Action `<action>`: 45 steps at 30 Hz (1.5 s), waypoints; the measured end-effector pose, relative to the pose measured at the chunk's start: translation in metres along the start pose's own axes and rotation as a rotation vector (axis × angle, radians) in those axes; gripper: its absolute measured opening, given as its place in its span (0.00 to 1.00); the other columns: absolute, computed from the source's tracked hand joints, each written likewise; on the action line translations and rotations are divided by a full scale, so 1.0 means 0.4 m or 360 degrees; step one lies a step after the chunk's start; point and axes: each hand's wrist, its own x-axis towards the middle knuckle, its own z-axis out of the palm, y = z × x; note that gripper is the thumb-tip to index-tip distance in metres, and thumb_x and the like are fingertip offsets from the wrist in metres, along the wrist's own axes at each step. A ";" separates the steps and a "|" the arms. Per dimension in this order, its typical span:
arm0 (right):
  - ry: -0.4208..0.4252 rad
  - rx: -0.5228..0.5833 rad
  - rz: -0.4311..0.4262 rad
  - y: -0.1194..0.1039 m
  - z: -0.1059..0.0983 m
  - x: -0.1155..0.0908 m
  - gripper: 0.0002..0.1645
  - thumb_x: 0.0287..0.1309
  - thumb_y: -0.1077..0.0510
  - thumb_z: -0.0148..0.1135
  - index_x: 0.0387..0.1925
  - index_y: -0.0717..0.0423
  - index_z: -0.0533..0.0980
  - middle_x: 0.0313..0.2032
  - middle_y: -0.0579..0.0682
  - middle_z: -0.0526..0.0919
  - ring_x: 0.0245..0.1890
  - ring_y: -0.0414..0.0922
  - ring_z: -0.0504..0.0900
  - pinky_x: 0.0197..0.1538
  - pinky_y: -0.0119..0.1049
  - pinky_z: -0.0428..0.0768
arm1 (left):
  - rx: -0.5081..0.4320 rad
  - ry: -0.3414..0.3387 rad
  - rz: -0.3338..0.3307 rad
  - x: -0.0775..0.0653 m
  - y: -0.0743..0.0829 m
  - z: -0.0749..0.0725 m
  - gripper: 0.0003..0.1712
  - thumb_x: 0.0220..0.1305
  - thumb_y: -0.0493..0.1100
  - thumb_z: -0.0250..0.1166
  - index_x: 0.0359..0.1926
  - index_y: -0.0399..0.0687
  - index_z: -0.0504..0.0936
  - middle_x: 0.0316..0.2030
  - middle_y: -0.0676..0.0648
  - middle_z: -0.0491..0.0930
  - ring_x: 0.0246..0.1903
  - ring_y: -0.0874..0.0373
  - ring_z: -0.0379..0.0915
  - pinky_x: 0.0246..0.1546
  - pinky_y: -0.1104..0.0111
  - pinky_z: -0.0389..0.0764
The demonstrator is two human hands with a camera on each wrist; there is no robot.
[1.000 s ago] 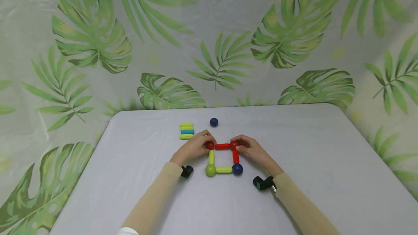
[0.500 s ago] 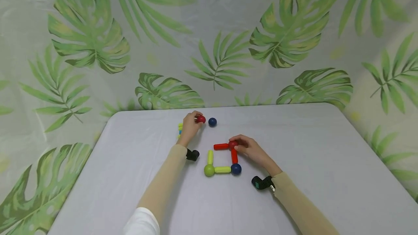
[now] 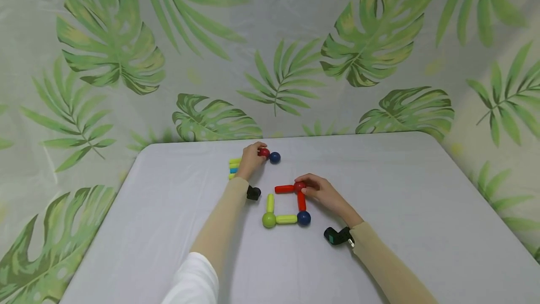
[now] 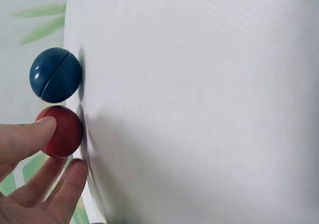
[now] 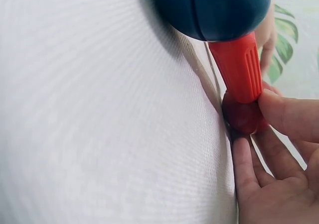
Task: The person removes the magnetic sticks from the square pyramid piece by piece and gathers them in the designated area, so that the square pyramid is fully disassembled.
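Where yellow and blue rods [image 3: 233,171] lie side by side, at ten o'clock from the square [image 3: 287,219], the left hand [image 3: 251,159] partly covers them. It pinches a loose red ball [image 4: 69,134] just beside a loose blue ball [image 4: 56,75], which sits near its four o'clock, perhaps to keep the two together. The square has a green ball [image 3: 269,220] at eight o'clock and no ball at ten. At one o'clock, the right hand [image 3: 322,193] pinches the red corner ball [image 3: 299,186], probably to steady the two red rods [image 3: 301,201] that meet it.
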 end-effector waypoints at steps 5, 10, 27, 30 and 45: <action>-0.0017 0.0016 0.0023 -0.006 0.001 -0.003 0.18 0.66 0.65 0.54 0.57 0.61 0.73 0.56 0.59 0.74 0.55 0.55 0.72 0.59 0.49 0.71 | -0.0105 -0.0001 0.0120 -0.035 0.000 -0.011 0.17 0.59 0.28 0.63 0.49 0.39 0.78 0.47 0.38 0.74 0.46 0.46 0.72 0.49 0.60 0.74; 0.0000 0.0008 0.0046 -0.008 -0.005 -0.007 0.19 0.66 0.65 0.54 0.57 0.61 0.73 0.56 0.60 0.74 0.55 0.56 0.72 0.60 0.51 0.69 | -0.0196 -0.0566 0.0252 -0.096 0.025 -0.007 0.11 0.60 0.31 0.64 0.45 0.38 0.77 0.43 0.44 0.79 0.45 0.50 0.75 0.48 0.63 0.76; -0.0048 0.0065 0.0013 -0.003 -0.001 0.003 0.19 0.65 0.68 0.53 0.57 0.66 0.71 0.56 0.64 0.73 0.55 0.59 0.72 0.59 0.54 0.69 | 0.0293 -0.0761 0.0453 -0.153 0.058 0.028 0.11 0.59 0.35 0.67 0.44 0.49 0.82 0.33 0.51 0.79 0.34 0.58 0.72 0.37 0.71 0.75; -0.0062 0.0078 0.0022 -0.006 0.000 0.006 0.19 0.65 0.69 0.53 0.57 0.68 0.71 0.55 0.65 0.74 0.55 0.60 0.72 0.59 0.55 0.68 | 0.0322 -0.0715 0.0419 -0.158 0.056 0.021 0.11 0.61 0.37 0.66 0.45 0.49 0.83 0.32 0.52 0.78 0.32 0.59 0.71 0.35 0.72 0.74; -0.0035 0.0001 0.0044 -0.102 0.005 -0.030 0.19 0.65 0.70 0.52 0.57 0.70 0.70 0.56 0.67 0.72 0.56 0.62 0.70 0.59 0.54 0.69 | 0.0244 -0.0100 0.0143 -0.210 -0.073 -0.129 0.07 0.54 0.29 0.69 0.33 0.43 0.83 0.32 0.48 0.80 0.34 0.55 0.73 0.40 0.63 0.76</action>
